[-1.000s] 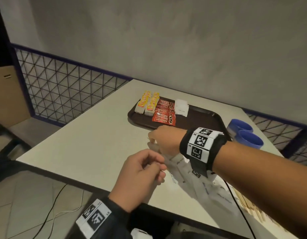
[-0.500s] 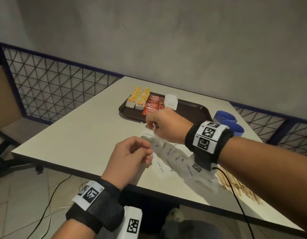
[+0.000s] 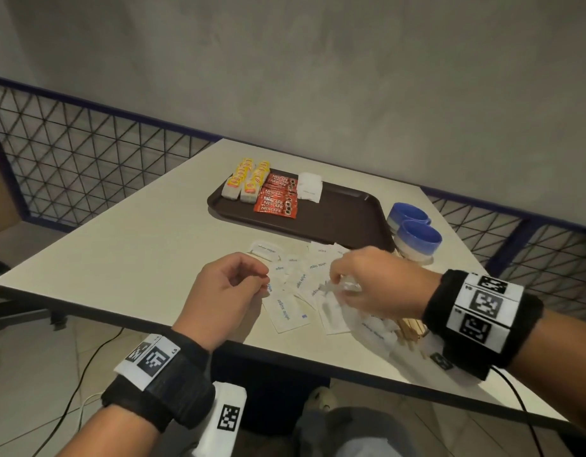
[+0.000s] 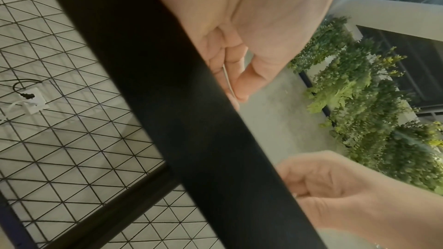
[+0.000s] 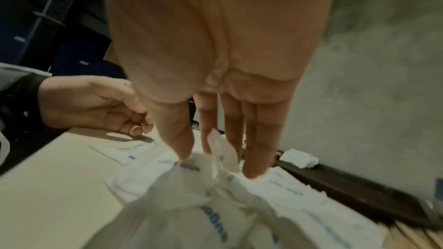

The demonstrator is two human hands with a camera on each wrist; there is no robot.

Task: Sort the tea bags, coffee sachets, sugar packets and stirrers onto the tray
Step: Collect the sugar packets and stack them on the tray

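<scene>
The sugar packets (image 3: 299, 283) are being gathered now, and the step is judged to be the picking of a clump for the tray (image 3: 344, 209). The right hand (image 3: 367, 285) is lowered over the heap, its fingers (image 5: 257, 150) held long and nearly straight, thumb and fingertips closed on a bunch of crumpled white packets (image 5: 215, 158). The left hand (image 3: 227, 293) is curled at nine o'clock of the heap, and a thin white edge, seemingly a packet, is pinched between its thumb and fingers (image 4: 230, 82).

For a clean pick, few packets should be taken at once and squared flat before the carry; a loose bunch is likely to shed one on the way. The stirrers (image 3: 410, 328), lying under the right wrist at four o'clock of the heap, ought not to be dragged along.

The packets are seen as flat white paper rectangles with small blue lettering, fanned and overlapping on the table (image 3: 126, 258), just at six o'clock of the tray's near rim. On the tray, yellow-tagged tea bags (image 3: 245, 184) are ranked at its ten o'clock corner, red coffee sachets (image 3: 278, 199) stacked beside them, and a small white stack (image 3: 309, 188) already laid at three o'clock of the sachets. The tray's right half is left bare and dark. Two blue cups (image 3: 415, 237) are stood just off the tray's right edge.
</scene>
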